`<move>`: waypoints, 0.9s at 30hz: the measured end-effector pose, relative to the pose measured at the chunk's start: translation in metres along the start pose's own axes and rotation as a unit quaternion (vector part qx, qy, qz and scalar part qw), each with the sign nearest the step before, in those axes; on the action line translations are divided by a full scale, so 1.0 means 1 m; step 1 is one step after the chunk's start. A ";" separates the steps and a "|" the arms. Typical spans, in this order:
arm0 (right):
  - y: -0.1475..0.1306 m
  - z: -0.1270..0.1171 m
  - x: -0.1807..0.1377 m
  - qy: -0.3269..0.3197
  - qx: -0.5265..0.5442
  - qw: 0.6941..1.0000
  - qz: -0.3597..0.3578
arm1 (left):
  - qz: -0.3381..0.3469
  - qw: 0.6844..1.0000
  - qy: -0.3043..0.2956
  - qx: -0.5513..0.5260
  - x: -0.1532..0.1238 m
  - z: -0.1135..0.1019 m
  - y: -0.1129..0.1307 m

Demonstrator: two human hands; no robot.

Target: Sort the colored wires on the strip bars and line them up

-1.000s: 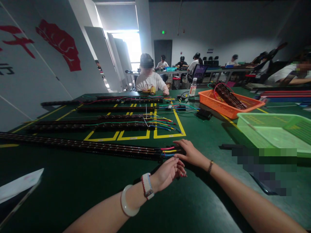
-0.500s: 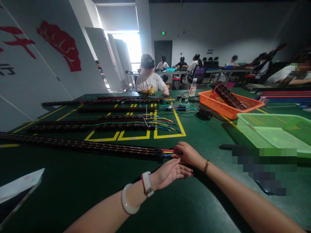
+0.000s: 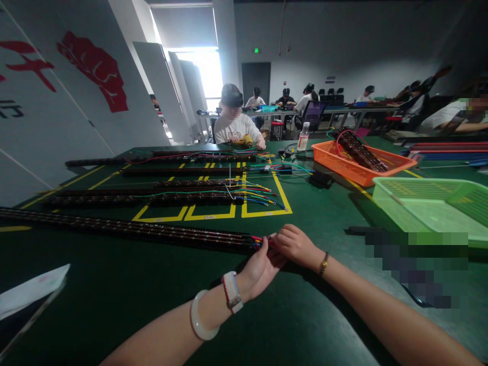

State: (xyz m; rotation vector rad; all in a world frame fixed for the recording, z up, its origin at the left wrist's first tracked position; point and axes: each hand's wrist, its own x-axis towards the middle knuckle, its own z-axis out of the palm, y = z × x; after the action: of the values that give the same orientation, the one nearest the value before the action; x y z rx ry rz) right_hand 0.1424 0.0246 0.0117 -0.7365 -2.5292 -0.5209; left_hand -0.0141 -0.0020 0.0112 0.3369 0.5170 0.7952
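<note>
A long dark wiring harness (image 3: 152, 231) lies across the near part of the table, its bundled strands running off to the left edge. Colored wires (image 3: 257, 239), red, yellow and blue, come out of its right end. My left hand (image 3: 263, 267), below a watch and a pale bangle, grips these wires from the near side with its thumb on top. Against it, my right hand (image 3: 299, 245) pinches the wires a little further right. Fingers of both hands hide the wire ends.
More harnesses (image 3: 183, 195) with loose wire ends lie beyond on the green table (image 3: 152, 305). At right stand an orange basket (image 3: 354, 173) holding a dark bundle and a green basket (image 3: 412, 216). A bottle (image 3: 303, 137) stands behind. Across the table sits a person (image 3: 236, 124).
My left hand has moved up from below and closed its thumb and fingers on the wires. My right hand stays nearly in place, with fingers drawn in. The person opposite has shifted a yellow object.
</note>
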 end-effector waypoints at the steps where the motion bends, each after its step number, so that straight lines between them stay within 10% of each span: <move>1: 0.000 -0.001 0.000 -0.005 -0.005 1.000 -0.014 | 0.001 1.000 0.003 -0.006 0.000 0.000 0.000; 27: 0.022 -0.017 -0.012 -0.121 -0.005 0.993 -0.003 | -0.017 0.999 -0.016 0.047 -0.001 0.000 0.002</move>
State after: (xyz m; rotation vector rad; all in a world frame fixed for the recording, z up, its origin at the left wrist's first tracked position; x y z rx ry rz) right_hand 0.1694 0.0288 0.0243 -0.8403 -2.7535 -0.4729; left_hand -0.0159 -0.0015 0.0123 0.4271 0.5294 0.7326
